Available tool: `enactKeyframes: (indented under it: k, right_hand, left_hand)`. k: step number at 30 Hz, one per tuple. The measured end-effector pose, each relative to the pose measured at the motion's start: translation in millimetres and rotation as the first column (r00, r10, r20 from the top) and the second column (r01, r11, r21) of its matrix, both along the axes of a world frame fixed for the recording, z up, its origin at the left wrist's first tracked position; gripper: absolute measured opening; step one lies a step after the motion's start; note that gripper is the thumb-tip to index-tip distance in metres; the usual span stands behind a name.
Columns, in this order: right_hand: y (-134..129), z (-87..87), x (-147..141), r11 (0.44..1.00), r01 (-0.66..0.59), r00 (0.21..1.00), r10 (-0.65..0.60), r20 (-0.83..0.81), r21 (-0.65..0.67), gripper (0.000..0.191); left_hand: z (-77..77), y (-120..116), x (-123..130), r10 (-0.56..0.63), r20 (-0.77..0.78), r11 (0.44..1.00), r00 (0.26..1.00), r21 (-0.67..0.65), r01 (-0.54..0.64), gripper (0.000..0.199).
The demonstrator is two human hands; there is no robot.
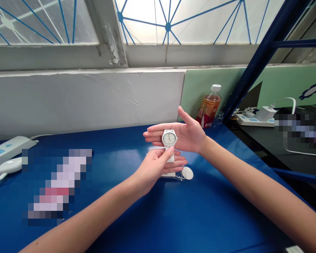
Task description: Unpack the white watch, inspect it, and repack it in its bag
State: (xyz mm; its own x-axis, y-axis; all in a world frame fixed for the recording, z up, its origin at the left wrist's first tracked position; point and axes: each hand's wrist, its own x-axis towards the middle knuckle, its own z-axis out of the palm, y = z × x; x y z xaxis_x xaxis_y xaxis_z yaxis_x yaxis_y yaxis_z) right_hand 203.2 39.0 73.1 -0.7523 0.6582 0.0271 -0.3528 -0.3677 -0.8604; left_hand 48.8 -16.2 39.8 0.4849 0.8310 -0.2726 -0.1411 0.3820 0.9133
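A white wristwatch [170, 138] with a round pale dial is held over the blue table, its face turned up. My left hand [154, 165] grips the lower part of its strap, thumb on top and fingers beneath. Just behind the watch, my right hand [185, 135] is open, palm up, with its fingers stretched to the left and its thumb raised. The watch head overlaps the right fingers; whether they touch it I cannot tell. Below the hands lies a round white tag [188, 173] beside a flat white piece, partly hidden by my left hand.
A drink bottle [210, 107] with a white cap stands by the wall at the back right. At the left lie a power strip [7, 151], a white plug-like device [9, 166] and a blurred-out item [60, 182]. A blue metal post [263, 56] rises at the right.
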Motion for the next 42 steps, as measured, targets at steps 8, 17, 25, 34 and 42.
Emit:
enactKeyframes:
  k: [8, 17, 25, 34, 42]
  right_hand:
    - [2, -0.9, 2, 1.000, -0.006, 1.000, 0.006, -0.003, 0.000, 0.089]
    - [-1, -3.1, -3, 0.935, 0.273, 0.947, -0.302, 0.109, 0.225, 0.061]
    - [-41, -34.1, 12, 0.489, 0.448, 0.513, -0.826, 0.233, 0.749, 0.039]
    - [-58, -44.3, 24, 0.553, 0.453, 0.561, -0.786, 0.259, 0.700, 0.023]
    - [-44, -54.0, 46, 0.410, 0.279, 0.376, -0.879, 0.295, 0.868, 0.021]
  left_hand:
    - [2.8, 1, 1, 0.021, -0.015, 1.000, 1.000, -0.011, -0.021, 0.033]
    - [-3.7, 2, -8, 0.297, -0.301, 0.804, 0.906, 0.590, -0.067, 0.029]
    - [-16.6, 17, -24, 0.528, -0.470, 0.414, 0.708, 0.870, 0.269, 0.026]
    - [-13.4, 7, -24, 0.440, -0.570, 0.337, 0.694, 0.821, 0.461, 0.041]
    - [-23.7, 7, -59, 0.302, -0.703, 0.409, 0.644, 0.706, 0.579, 0.057]
